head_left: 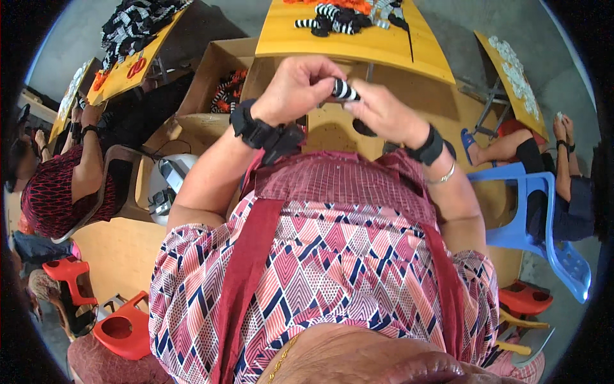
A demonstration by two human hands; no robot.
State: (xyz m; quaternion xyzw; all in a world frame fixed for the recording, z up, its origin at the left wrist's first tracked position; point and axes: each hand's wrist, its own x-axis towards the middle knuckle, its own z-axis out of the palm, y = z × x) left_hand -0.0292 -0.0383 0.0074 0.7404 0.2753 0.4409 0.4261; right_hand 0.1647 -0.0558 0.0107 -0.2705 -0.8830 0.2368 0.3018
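Observation:
Out in front of my apron, both hands grip a small black-and-white striped fabric piece (346, 90), rolled or tube-shaped. My left hand (297, 88) pinches its left end between thumb and fingers. My right hand (385, 114) closes on the other end, its fingertips partly hidden. Black bands circle both wrists, and a bracelet sits on my right one. Past my hands, more striped black-and-white pieces (332, 19) lie in a pile on the yellow table (377, 48).
A cardboard box (201, 80) with orange and black pieces stands left of the table. Co-workers sit at both sides, near side tables (137, 56) bearing fabric pieces. A blue plastic chair (537, 211) is at my right; red stools (125, 326) stand behind left.

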